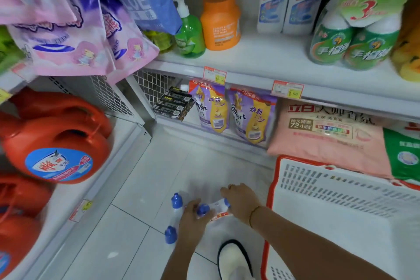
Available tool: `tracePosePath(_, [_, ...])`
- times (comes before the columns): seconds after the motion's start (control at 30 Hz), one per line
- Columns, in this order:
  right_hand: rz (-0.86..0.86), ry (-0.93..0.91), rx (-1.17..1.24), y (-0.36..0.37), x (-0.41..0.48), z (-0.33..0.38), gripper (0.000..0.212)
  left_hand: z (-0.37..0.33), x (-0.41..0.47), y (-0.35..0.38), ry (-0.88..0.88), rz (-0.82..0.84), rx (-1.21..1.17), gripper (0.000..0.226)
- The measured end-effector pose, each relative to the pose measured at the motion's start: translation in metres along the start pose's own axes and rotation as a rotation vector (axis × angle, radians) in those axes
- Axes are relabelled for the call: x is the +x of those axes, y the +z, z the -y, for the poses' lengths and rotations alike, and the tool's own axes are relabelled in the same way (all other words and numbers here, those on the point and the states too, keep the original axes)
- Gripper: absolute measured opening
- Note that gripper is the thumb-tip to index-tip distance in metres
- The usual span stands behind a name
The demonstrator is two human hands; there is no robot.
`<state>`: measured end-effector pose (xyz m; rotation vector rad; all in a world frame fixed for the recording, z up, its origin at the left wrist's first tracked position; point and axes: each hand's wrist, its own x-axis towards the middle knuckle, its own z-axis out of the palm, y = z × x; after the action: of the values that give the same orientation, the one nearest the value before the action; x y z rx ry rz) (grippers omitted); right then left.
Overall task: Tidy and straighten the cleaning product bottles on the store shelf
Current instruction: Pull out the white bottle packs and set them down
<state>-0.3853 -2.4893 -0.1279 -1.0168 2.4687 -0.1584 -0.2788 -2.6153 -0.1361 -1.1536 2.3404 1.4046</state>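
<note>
White store shelving (pixel 261 57) fills the far side and the left. Its upper shelf at the far right carries a twin pack of white bottles (pixel 291 0), with an orange jar (pixel 221 20) and a green pump bottle (pixel 189 36) to their left. Red detergent jugs (pixel 56 143) crowd the left shelf. A white basket with a red rim (pixel 341 200) sits on the floor at the near right, just in front of a pink bag (pixel 327 134) on the bottom shelf.

The task's bottles are on the pale tiled floor (pixel 141 188), not on a shelf. They are small and white with blue caps. Two standing bottles (pixel 176 200) are just left of the hands, caps up. The left hand (pixel 191 218) curls its fingers and thumb round the neck of a third bottle (pixel 203 209). The right hand (pixel 241 202) lies with fingers bent over a fourth bottle (pixel 223 203), which is tilted — blur hides how firmly it is gripped.
</note>
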Motion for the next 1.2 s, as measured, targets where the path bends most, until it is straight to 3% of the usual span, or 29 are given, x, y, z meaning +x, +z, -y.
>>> tracePosePath(0.1, [-0.015, -0.016, -0.012, -0.022, -0.012, 0.003, 0.030, -0.003, -0.010, -0.014, -0.029, -0.017, -0.216, 0.058])
tracePosePath(0.23, [-0.067, -0.042, 0.031, -0.079, -0.041, -0.002, 0.032, -0.008, -0.027, -0.022, 0.006, 0.028, -0.281, 0.084])
tracePosePath(0.4, [-0.282, -0.109, 0.075, -0.166, -0.092, 0.004, 0.033, -0.052, -0.050, -0.023, 0.214, 0.063, -0.343, 0.058])
tracePosePath(0.6, [-0.616, -0.161, 0.116, -0.283, -0.149, -0.002, 0.036, -0.178, -0.059, -0.061, 0.591, -0.123, -0.485, 0.055])
tracePosePath(0.73, [-0.922, -0.160, 0.406, -0.323, -0.169, -0.035, 0.037, -0.267, -0.048, -0.070, 0.816, -0.191, -0.463, 0.058])
tracePosePath(0.8, [-0.993, -0.168, 0.704, -0.334, -0.170, -0.054, 0.034, -0.303, -0.035, -0.069, 0.850, -0.172, -0.484, 0.062])
tracePosePath(0.87, [-1.063, -0.177, 0.800, -0.340, -0.169, -0.076, 0.036, -0.335, -0.020, -0.066, 0.880, -0.158, -0.477, 0.062])
tracePosePath(1.0, [-1.114, 0.032, 0.392, -0.319, -0.149, -0.124, 0.042, -0.375, 0.015, -0.058, 0.879, -0.102, -0.492, 0.058])
tracePosePath(1.1, [-0.919, 0.211, 0.028, -0.291, -0.115, -0.158, 0.044, -0.388, 0.036, -0.048, 0.834, -0.037, -0.468, 0.065])
tracePosePath(1.2, [-0.709, 0.285, -0.040, -0.276, -0.082, -0.180, 0.043, -0.393, 0.056, -0.036, 0.804, 0.004, -0.436, 0.062])
